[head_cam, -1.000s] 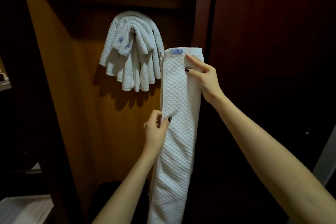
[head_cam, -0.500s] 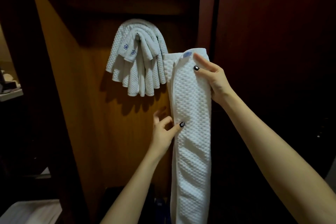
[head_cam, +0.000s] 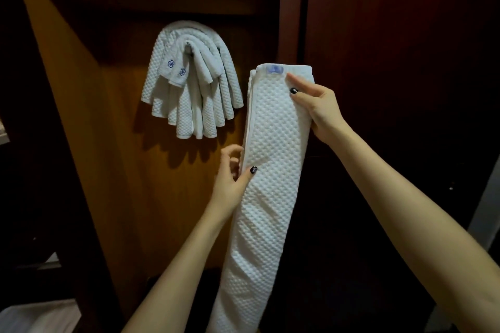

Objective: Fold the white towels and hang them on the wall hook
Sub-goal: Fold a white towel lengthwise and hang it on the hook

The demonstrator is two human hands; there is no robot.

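Observation:
A long white waffle towel (head_cam: 270,170), folded into a narrow strip, hangs upright in front of me with a blue label at its top edge. My right hand (head_cam: 318,108) grips its upper right edge, thumb on the front. My left hand (head_cam: 230,178) holds the strip's left edge at mid-height, thumb on the front and fingers curled behind. To the left, several folded white towels (head_cam: 189,84) with blue embroidery hang fanned over a metal wall hook (head_cam: 188,46).
The hook sits on an orange-brown wooden panel (head_cam: 113,170) under a shelf. A dark red-brown wooden wall (head_cam: 392,62) stands behind the held towel. A pale surface (head_cam: 32,316) shows at the bottom left corner.
My left hand let go of the strip's left edge, opened briefly, then took hold of it again. The right hand kept its grip near the top.

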